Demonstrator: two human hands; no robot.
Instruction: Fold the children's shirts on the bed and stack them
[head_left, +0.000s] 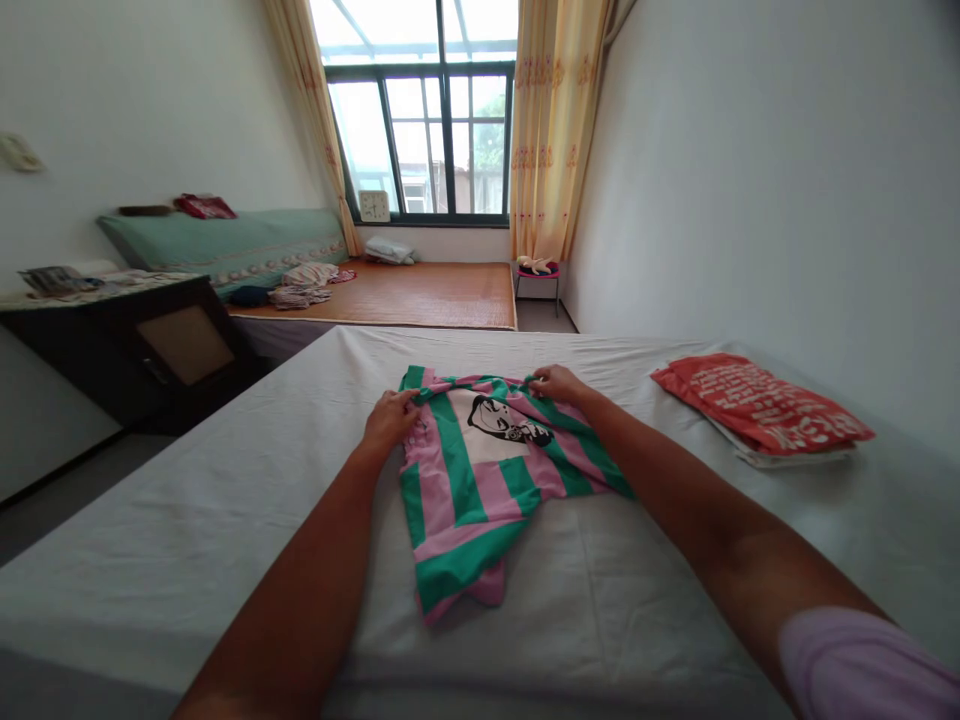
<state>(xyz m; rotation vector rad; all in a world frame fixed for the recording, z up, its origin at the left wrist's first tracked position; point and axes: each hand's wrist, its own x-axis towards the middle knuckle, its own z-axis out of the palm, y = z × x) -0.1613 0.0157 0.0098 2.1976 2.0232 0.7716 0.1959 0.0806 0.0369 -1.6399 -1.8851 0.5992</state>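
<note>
A pink and green striped shirt (480,480) with a black and white face print lies on the white bed sheet (225,500), its lower end bunched toward me. My left hand (388,418) pinches the shirt's far left corner. The far right corner is gripped by my right hand (556,384). Both arms reach forward over the bed on either side of the shirt.
A red printed bag over white paper (757,402) lies on the bed at the right, near the wall. A dark cabinet (142,345) stands at the left. Beyond are a second bed with a woven mat (420,292), loose clothes (304,285), a small stool (537,272) and a window.
</note>
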